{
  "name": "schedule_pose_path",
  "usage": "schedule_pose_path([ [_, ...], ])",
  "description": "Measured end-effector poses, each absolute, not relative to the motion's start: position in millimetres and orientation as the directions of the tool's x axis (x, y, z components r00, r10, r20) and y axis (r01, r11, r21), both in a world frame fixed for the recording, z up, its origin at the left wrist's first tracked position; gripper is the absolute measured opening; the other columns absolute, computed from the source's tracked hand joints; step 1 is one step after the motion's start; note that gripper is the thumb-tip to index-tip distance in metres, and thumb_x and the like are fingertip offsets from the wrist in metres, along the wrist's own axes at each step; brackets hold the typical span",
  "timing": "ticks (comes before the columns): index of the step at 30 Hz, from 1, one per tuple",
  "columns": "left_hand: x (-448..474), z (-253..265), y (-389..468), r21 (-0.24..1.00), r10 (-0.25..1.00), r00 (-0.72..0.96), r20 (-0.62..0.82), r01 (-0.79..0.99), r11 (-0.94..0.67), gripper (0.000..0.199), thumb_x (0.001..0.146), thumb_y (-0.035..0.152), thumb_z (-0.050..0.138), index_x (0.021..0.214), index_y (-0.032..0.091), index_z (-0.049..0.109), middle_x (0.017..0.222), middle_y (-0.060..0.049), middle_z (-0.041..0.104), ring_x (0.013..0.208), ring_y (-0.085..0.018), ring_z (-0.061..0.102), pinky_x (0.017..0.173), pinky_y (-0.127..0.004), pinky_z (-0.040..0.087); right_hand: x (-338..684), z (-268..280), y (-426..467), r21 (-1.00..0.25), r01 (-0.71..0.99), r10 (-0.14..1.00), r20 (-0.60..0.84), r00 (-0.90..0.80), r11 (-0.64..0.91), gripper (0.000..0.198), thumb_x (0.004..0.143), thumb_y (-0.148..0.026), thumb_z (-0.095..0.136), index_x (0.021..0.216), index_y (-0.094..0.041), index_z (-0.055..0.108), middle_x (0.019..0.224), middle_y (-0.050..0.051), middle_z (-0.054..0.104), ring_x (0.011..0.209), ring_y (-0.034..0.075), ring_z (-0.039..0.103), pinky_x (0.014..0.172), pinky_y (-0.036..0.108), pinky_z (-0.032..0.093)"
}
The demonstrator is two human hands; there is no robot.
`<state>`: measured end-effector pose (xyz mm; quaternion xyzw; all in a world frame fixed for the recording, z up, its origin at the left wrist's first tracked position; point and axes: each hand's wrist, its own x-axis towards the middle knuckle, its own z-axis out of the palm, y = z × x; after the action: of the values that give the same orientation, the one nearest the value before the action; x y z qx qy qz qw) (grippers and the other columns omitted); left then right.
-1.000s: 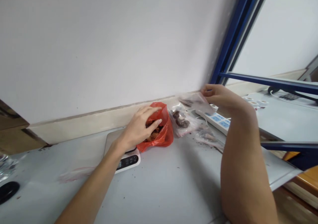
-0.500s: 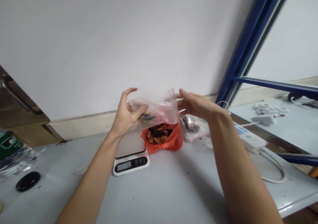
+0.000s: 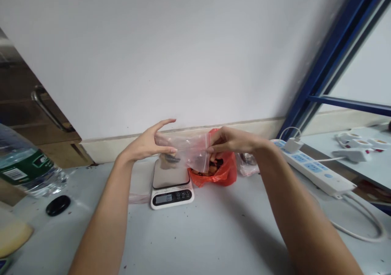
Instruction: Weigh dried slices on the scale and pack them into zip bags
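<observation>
A clear zip-lock bag (image 3: pixel 193 148) with a few dark and tan dried pieces at its bottom hangs sideways between my hands, above the scale. My left hand (image 3: pixel 146 144) grips its filled end, thumb in front and the index finger stretched out. At the zip edge, my right hand (image 3: pixel 230 140) pinches the bag between thumb and fingers. Below it stands a white digital kitchen scale (image 3: pixel 171 189), its display reading about 0.0. Beside the scale sits an open red plastic bag (image 3: pixel 227 173) of brown dried pieces, partly hidden by the clear bag and my right hand.
A water bottle (image 3: pixel 29 165) and a black oval object (image 3: pixel 58 205) are on the left. Another clear bag (image 3: pixel 247 164) lies behind my right forearm. A power strip (image 3: pixel 314 167) with its cable is at the right, near a blue metal frame (image 3: pixel 324 75).
The zip-lock bag has come down over the scale. My right hand, earlier beside the bag's zip edge with fingers extended, now pinches it. The camera view has shifted left.
</observation>
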<state>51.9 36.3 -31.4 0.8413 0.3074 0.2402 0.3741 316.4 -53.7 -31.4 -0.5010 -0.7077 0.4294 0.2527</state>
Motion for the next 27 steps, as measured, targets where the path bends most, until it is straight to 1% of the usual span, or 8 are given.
schedule_pose_path([
  [3, 49, -34, 41, 0.667, 0.731, 0.597, 0.331, 0.4, -0.628, 0.081, 0.056, 0.047, 0.087, 0.129, 0.024, 0.061, 0.106, -0.007, 0.07, 0.098, -0.027, 0.068, 0.088, -0.039, 0.055, 305, -40, -45, -0.866, 0.478, 0.908, -0.076, -0.411, 0.144, 0.028, 0.068, -0.044, 0.074, 0.067, -0.017, 0.071, 0.068, 0.002, 0.071, 0.067, 0.017, 0.065, 0.067, 0.03, 0.052],
  [5, 53, -35, 37, 0.6, 0.712, 0.571, 0.409, 0.42, -0.682, 0.058, 0.058, 0.052, 0.084, 0.105, 0.022, 0.07, 0.108, -0.008, 0.069, 0.096, -0.025, 0.066, 0.086, -0.038, 0.054, 297, -44, -41, -0.845, 0.498, 0.912, -0.033, -0.41, 0.193, 0.026, 0.07, -0.043, 0.071, 0.063, -0.018, 0.067, 0.063, 0.0, 0.068, 0.063, 0.016, 0.062, 0.062, 0.029, 0.049],
  [7, 61, -35, 29, 0.592, 0.68, 0.658, 0.323, 0.42, -0.688, 0.042, 0.068, 0.056, 0.077, 0.088, 0.02, 0.07, 0.089, -0.005, 0.07, 0.078, -0.021, 0.064, 0.074, -0.033, 0.053, 290, -45, -39, -0.82, 0.52, 0.915, 0.012, -0.402, 0.239, 0.028, 0.071, -0.042, 0.069, 0.058, -0.019, 0.061, 0.058, -0.002, 0.062, 0.058, 0.013, 0.055, 0.058, 0.028, 0.044],
  [9, 70, -35, 20, 0.61, 0.604, 0.784, 0.142, 0.412, -0.677, 0.036, 0.074, 0.054, 0.073, 0.077, 0.019, 0.07, 0.072, -0.002, 0.067, 0.065, -0.017, 0.059, 0.063, -0.028, 0.048, 285, -46, -39, -0.811, 0.52, 0.916, 0.046, -0.399, 0.267, 0.03, 0.07, -0.043, 0.069, 0.057, -0.019, 0.058, 0.057, -0.003, 0.058, 0.056, 0.012, 0.05, 0.056, 0.027, 0.041],
  [12, 80, -36, 12, 0.637, 0.566, 0.822, 0.067, 0.402, -0.658, 0.033, 0.076, 0.048, 0.071, 0.064, 0.017, 0.067, 0.061, 0.001, 0.062, 0.057, -0.013, 0.053, 0.055, -0.025, 0.04, 281, -48, -38, -0.822, 0.495, 0.914, 0.07, -0.401, 0.281, 0.028, 0.069, -0.044, 0.07, 0.062, -0.018, 0.062, 0.06, -0.002, 0.058, 0.057, 0.012, 0.048, 0.054, 0.026, 0.038],
  [20, 77, -36, 13, 0.717, 0.591, 0.807, -0.006, 0.416, -0.56, 0.016, 0.069, 0.026, 0.064, 0.068, 0.016, 0.076, 0.066, -0.003, 0.071, 0.061, -0.016, 0.059, 0.056, -0.024, 0.043, 278, -61, -34, -0.882, 0.416, 0.931, 0.067, -0.359, 0.224, 0.044, 0.067, -0.058, 0.077, 0.063, -0.017, 0.063, 0.059, -0.001, 0.059, 0.057, 0.012, 0.051, 0.055, 0.026, 0.04],
  [24, 76, -34, 10, 0.719, 0.582, 0.814, -0.002, 0.405, -0.564, 0.018, 0.069, 0.029, 0.065, 0.068, 0.016, 0.076, 0.064, -0.002, 0.071, 0.058, -0.015, 0.057, 0.053, -0.024, 0.04, 274, -61, -34, -0.882, 0.39, 0.927, 0.12, -0.356, 0.265, 0.045, 0.066, -0.057, 0.079, 0.057, -0.017, 0.06, 0.057, -0.002, 0.056, 0.055, 0.011, 0.048, 0.053, 0.026, 0.036],
  [27, 74, -33, 11, 0.717, 0.568, 0.823, -0.001, 0.397, -0.574, 0.018, 0.069, 0.03, 0.065, 0.063, 0.016, 0.075, 0.058, -0.001, 0.067, 0.054, -0.014, 0.053, 0.051, -0.024, 0.038, 272, -59, -36, -0.899, 0.364, 0.923, 0.098, -0.372, 0.242, 0.044, 0.067, -0.057, 0.079, 0.058, -0.018, 0.061, 0.056, -0.002, 0.058, 0.055, 0.011, 0.051, 0.053, 0.026, 0.038],
])
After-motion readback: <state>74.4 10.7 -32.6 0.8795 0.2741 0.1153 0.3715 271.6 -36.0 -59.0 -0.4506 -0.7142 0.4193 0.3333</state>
